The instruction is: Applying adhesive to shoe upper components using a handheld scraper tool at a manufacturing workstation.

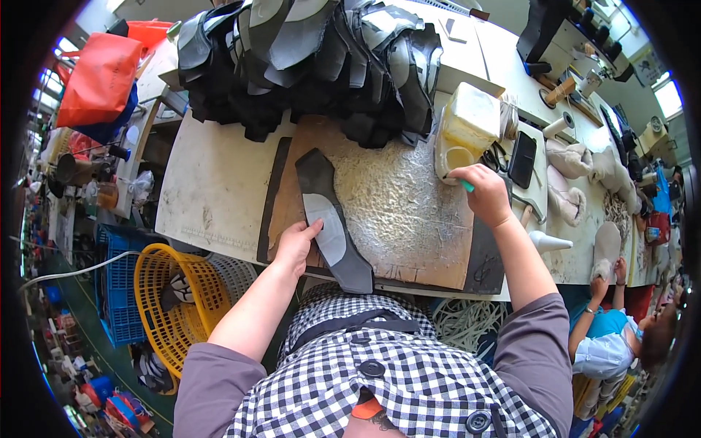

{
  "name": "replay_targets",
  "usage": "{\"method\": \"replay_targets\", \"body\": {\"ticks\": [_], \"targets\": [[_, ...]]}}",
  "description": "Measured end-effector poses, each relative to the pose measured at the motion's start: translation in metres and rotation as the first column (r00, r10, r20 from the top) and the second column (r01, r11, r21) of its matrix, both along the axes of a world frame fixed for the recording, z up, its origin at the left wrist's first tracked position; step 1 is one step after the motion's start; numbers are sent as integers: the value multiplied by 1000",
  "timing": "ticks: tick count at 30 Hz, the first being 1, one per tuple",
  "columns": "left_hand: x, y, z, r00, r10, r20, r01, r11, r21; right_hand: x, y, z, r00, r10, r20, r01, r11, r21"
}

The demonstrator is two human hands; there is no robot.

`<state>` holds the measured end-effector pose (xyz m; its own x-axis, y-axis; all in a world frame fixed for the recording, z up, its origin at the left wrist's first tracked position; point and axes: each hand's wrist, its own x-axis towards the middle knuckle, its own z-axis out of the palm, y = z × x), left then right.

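Observation:
A long, curved grey shoe-upper piece [318,175] with a pale patch lies over a cardboard work board [431,255] crusted with dried glue. My left hand [294,247] pinches its left edge between thumb and fingers, near the pale patch. Off to the right, my right hand [483,191] grips a small brush with a green handle [466,185] at the opening of a yellowed plastic glue container [442,162]. The brush's bristles do not show.
Stacked grey and black shoe uppers [307,44] cover the table's far side. Scissors [498,155], a black phone [523,159] and a white cone nozzle [549,241] lie right. A yellow basket [157,292] stands left. A co-worker [610,332] handles a pale shoe piece at right.

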<state>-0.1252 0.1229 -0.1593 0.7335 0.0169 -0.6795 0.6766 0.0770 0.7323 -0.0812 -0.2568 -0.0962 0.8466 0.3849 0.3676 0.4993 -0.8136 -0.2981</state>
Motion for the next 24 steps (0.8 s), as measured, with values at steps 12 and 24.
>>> {"method": "replay_targets", "body": {"ticks": [12, 24], "targets": [[-1, 1, -11, 996, -41, 83, 23, 978, 207, 4, -6, -53, 800, -287, -526, 597, 455, 660], [-3, 4, -11, 996, -58, 63, 38, 959, 280, -48, 157, -75, 870, 227, -437, 89, 801, 592]]}}
